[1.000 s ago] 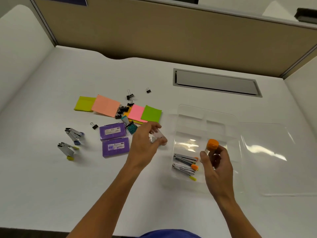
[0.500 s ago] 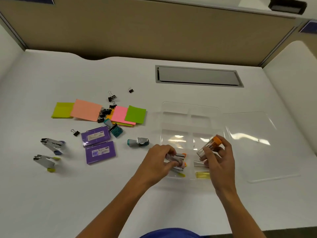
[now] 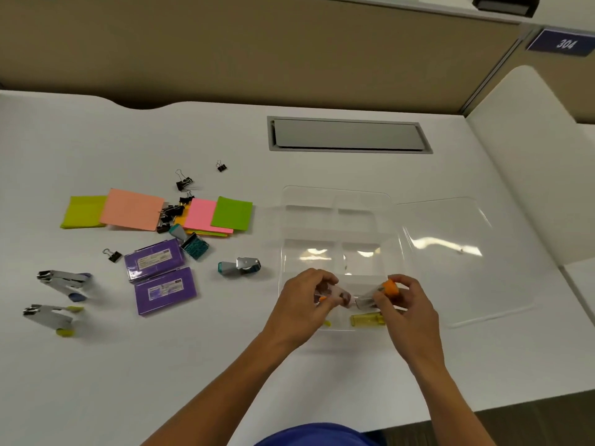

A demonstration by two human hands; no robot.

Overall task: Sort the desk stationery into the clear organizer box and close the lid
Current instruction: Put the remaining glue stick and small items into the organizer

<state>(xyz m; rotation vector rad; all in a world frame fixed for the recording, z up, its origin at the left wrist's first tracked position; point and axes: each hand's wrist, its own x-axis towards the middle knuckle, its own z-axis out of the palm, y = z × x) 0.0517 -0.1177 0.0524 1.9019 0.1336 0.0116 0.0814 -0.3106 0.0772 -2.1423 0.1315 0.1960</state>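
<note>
Over the near compartments of the clear plastic organizer box [image 3: 335,194], the left hand [image 3: 306,300] pinches a small pinkish clear-cased piece [image 3: 338,292], fingers curled. At its 3 o'clock, the right hand [image 3: 407,304] grips an orange-capped clear piece [image 3: 384,289], fingertips closed around it.

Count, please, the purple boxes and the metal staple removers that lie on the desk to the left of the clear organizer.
Purple boxes: 2
Staple removers: 2
Total: 4

In front of me a grey recessed cable hatch [image 3: 349,135] sits in the white desk [image 3: 96,365], beneath a tan partition [image 3: 257,53] bearing a blue "304" plate [image 3: 563,43].
</note>
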